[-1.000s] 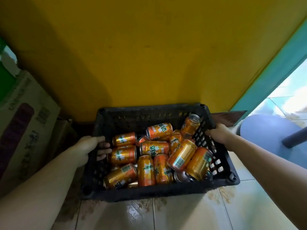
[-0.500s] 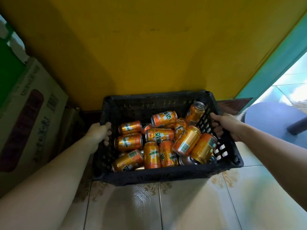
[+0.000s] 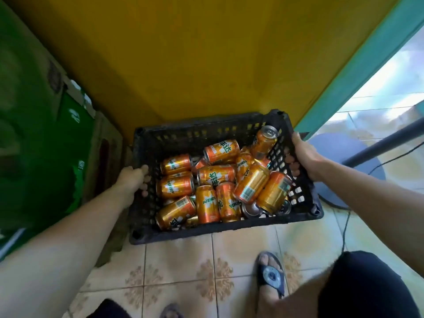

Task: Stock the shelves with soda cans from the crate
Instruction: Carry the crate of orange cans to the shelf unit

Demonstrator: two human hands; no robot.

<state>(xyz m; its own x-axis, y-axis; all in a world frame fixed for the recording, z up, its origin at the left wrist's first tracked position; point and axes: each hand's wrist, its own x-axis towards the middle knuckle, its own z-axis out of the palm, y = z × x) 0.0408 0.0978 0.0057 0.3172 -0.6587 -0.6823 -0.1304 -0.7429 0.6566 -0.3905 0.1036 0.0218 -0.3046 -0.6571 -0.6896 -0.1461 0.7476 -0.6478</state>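
Head view: the left hand (image 3: 132, 177) and right hand (image 3: 302, 154) are gripping the crate (image 3: 206, 230) by opposite side walls, fingers curling through the lattice. Between the grips, cans (image 3: 215, 175) are lying loosely heaped. Holding both grips level is advisable, lest cans roll.

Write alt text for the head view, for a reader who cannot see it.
A person's left hand and right hand grip opposite sides of a black plastic crate holding jumbled orange soda cans, seen from above. A yellow wall is behind it; a tiled floor and a sandalled foot show below.
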